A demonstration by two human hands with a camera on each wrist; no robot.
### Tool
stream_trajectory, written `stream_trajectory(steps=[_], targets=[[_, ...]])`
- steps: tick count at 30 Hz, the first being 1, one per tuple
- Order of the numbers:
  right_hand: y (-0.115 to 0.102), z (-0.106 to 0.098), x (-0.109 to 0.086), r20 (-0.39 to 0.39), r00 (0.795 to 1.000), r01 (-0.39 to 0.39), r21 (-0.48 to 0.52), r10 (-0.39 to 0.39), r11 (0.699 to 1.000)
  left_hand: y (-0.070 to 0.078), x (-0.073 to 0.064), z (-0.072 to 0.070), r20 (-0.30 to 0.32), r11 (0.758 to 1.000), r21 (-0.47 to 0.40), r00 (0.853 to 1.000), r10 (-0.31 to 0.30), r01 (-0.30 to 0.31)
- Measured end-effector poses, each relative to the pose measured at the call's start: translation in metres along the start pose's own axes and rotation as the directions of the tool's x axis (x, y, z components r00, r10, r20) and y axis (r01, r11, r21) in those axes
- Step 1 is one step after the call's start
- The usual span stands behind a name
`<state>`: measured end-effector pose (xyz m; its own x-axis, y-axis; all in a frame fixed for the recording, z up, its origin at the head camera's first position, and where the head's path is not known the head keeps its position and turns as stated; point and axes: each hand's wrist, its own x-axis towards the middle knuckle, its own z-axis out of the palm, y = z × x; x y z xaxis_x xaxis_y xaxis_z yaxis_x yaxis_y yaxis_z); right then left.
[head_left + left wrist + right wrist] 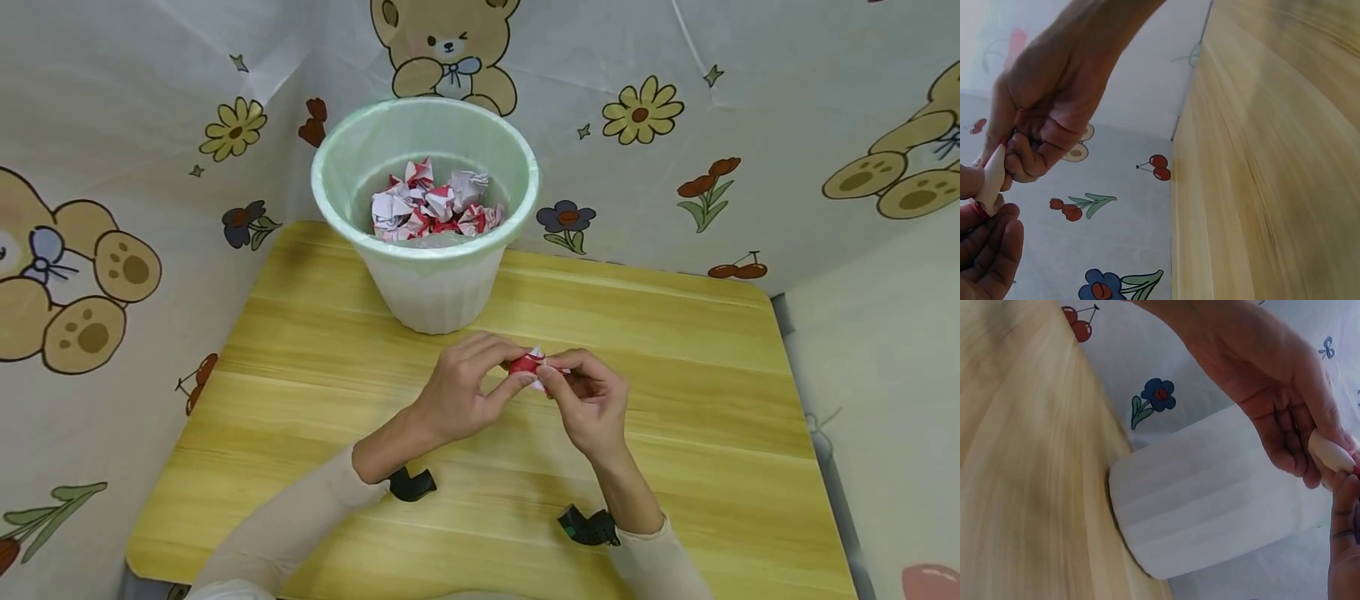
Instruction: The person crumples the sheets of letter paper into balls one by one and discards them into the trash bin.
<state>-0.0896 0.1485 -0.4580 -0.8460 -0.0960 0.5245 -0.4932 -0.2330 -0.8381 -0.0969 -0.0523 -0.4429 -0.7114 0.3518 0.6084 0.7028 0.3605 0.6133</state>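
Both hands meet over the table in the head view, in front of the bin. Between them is a small red and white crumpled piece of paper [527,364]. The left hand [468,387] pinches its left side between thumb and forefinger. From the other side, the right hand [596,400] pinches the paper with thumb and forefinger, its other fingers curled in. In the left wrist view the paper [991,181] shows a pale side with red at the ends. The right wrist view shows the paper's pale face [1332,453] at the right edge, partly covered by fingers.
A pale green-rimmed bin [442,292] stands at the back of the wooden table [675,358]. Several red and white crumpled paper balls [438,204] lie in it. Behind hangs a white cloth [570,50] printed with bears and flowers. Each wrist wears a black device [412,485].
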Motion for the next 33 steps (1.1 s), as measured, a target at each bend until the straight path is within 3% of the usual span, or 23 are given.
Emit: stream_trajectory(steps=[5,11,14,17,21,26,30,33], targets=[[0.003,-0.008,0.001,0.094,0.996,-0.002,0.033,-0.001,0.999,0.000,0.001,-0.005,0.114,0.979,-0.163,0.988,-0.107,0.125],[0.007,-0.016,0.003,0.142,0.987,-0.081,0.019,0.078,0.996,-0.003,0.000,-0.011,0.184,0.989,-0.054,0.975,-0.126,0.138],[0.010,-0.019,0.001,0.145,0.982,-0.132,0.039,0.125,0.990,-0.006,-0.002,-0.013,0.203,0.987,-0.066,0.971,-0.129,0.145],[0.012,-0.020,0.000,0.168,0.977,-0.147,0.066,0.134,0.987,-0.009,-0.004,-0.014,0.226,0.967,-0.168,0.963,-0.149,0.189],[0.014,-0.021,-0.001,0.190,0.972,-0.155,0.078,0.138,0.985,-0.014,-0.008,-0.013,0.250,0.924,-0.288,0.951,-0.183,0.254],[0.010,-0.019,-0.001,0.155,0.973,-0.177,0.011,0.173,0.984,-0.018,-0.010,-0.011,0.232,0.895,-0.332,0.946,-0.229,0.298],[0.004,-0.017,0.001,0.127,0.979,-0.154,-0.036,0.157,0.987,-0.020,-0.008,-0.015,0.162,0.898,-0.329,0.954,-0.251,0.292],[0.002,-0.018,0.003,0.154,0.981,-0.125,0.019,0.121,0.992,-0.020,-0.005,-0.018,0.130,0.906,-0.327,0.962,-0.239,0.269]])
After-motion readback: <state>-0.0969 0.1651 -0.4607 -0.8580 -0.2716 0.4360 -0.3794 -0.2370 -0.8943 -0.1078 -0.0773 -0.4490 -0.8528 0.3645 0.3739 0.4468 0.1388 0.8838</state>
